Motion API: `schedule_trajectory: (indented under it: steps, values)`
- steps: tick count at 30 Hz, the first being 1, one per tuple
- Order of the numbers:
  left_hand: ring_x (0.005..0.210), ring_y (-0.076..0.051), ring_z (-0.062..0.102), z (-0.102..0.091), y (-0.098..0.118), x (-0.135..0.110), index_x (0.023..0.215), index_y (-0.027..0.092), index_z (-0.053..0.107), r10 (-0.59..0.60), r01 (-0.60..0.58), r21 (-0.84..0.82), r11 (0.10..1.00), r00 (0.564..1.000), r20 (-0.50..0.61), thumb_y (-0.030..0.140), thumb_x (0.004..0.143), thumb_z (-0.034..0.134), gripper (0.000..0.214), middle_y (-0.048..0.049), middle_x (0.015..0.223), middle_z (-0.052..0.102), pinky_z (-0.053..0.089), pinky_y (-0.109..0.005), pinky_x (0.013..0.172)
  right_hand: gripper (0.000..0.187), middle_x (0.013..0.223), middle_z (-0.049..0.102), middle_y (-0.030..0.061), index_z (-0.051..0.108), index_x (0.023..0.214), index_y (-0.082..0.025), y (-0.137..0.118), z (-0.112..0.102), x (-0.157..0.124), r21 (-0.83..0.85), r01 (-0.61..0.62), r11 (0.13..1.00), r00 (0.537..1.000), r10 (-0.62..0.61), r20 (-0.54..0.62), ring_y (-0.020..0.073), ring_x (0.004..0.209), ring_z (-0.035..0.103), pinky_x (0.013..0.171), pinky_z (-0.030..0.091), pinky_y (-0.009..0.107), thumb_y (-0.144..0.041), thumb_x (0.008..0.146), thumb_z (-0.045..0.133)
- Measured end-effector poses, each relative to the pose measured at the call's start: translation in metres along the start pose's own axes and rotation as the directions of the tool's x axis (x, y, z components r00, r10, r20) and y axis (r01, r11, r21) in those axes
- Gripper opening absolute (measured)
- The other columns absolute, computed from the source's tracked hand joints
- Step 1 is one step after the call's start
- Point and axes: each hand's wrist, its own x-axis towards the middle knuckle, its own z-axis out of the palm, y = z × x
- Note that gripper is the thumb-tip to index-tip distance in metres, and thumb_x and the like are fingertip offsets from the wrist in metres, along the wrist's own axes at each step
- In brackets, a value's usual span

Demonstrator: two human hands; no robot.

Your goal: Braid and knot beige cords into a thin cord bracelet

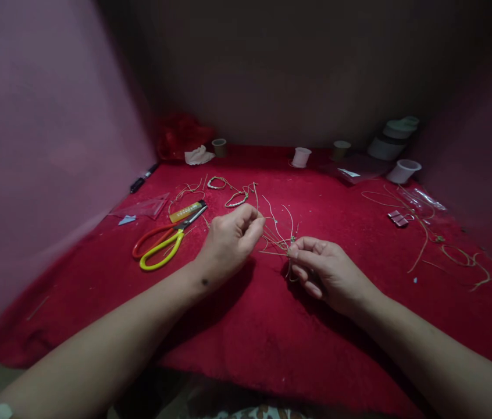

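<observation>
Over the red cloth (250, 326) both hands work a bundle of thin tan cords (277, 235). My left hand (228, 241) is closed, its fingertips pinching a cord end near the centre. My right hand (322, 270) is closed too, pinching the knotted part of the same cords just to the right. The loose cord ends fan out between and behind the hands. Two finished braided loops (228, 192) lie further back.
Scissors with one red and one yellow handle (163, 241) lie left of my left hand, beside a yellow tube (185, 210). Small cups (300, 157) and tape rolls (392, 142) stand at the back. More cords (455, 247) and a clip (398, 218) lie right.
</observation>
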Motion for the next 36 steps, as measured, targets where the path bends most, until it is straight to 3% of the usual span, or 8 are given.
schedule_trajectory:
  steps: [6, 14, 20, 28, 36]
  values:
    - [0.047, -0.006, 0.036, 0.004, 0.001, -0.006, 0.074, 0.017, 0.050, 0.155, -0.136, 0.200, 0.970, 0.984, -0.082, 0.020, 0.084, 0.045, 0.011, 0.0064, 0.054, 0.041, 0.031, -0.020, 0.051, 0.013, 0.045, 0.049, -0.0071, 0.048, 0.075, -0.019, 0.000, 0.002, -0.001, -0.016, 0.022, 1.000, 1.000, -0.022, -0.019, 0.0035, 0.028, 0.030, 0.027, 0.018, 0.014, -0.025, 0.075, 0.059]
    - [0.049, -0.007, 0.039, 0.004, -0.001, -0.002, 0.073, 0.016, 0.051, 0.078, -0.071, 0.147, 0.987, 0.996, -0.042, 0.022, 0.085, 0.045, 0.014, 0.0059, 0.054, 0.041, 0.031, -0.021, 0.052, 0.034, 0.040, 0.038, -0.0103, 0.056, 0.110, -0.021, -0.002, 0.004, -0.005, 0.004, 0.037, 0.999, 0.999, -0.037, -0.017, 0.0044, 0.031, 0.022, 0.028, 0.016, 0.013, -0.019, 0.076, 0.056]
    - [0.050, -0.007, 0.039, 0.006, -0.003, -0.001, 0.073, 0.017, 0.052, 0.083, -0.078, 0.151, 0.985, 0.996, -0.026, 0.022, 0.084, 0.045, 0.013, 0.0055, 0.055, 0.043, 0.031, -0.021, 0.052, 0.024, 0.039, 0.029, -0.0109, 0.062, 0.098, -0.018, 0.000, 0.003, -0.005, 0.018, 0.034, 0.999, 0.999, -0.035, 0.016, 0.0036, 0.033, 0.019, 0.029, 0.015, 0.014, -0.031, 0.078, 0.062]
    - [0.050, -0.007, 0.039, 0.006, 0.000, -0.002, 0.073, 0.017, 0.052, 0.082, -0.076, 0.140, 0.987, 0.996, -0.037, 0.022, 0.084, 0.045, 0.013, 0.0053, 0.055, 0.044, 0.031, -0.021, 0.052, 0.018, 0.038, 0.030, -0.0105, 0.055, 0.073, -0.019, 0.000, 0.004, -0.003, 0.008, -0.011, 1.000, 1.000, 0.011, 0.018, 0.0040, 0.031, 0.019, 0.027, 0.013, 0.016, -0.035, 0.075, 0.064]
    - [0.050, -0.007, 0.036, 0.002, -0.001, 0.005, 0.068, 0.016, 0.050, 0.017, -0.019, 0.033, 0.999, 0.999, 0.038, 0.019, 0.080, 0.046, 0.013, 0.0055, 0.054, 0.041, 0.030, -0.020, 0.051, 0.014, 0.037, 0.033, -0.0094, 0.058, 0.073, -0.017, -0.001, 0.001, -0.005, -0.027, 0.020, 0.999, 0.998, -0.018, 0.062, 0.0045, 0.031, 0.019, 0.028, 0.013, 0.016, -0.030, 0.078, 0.059]
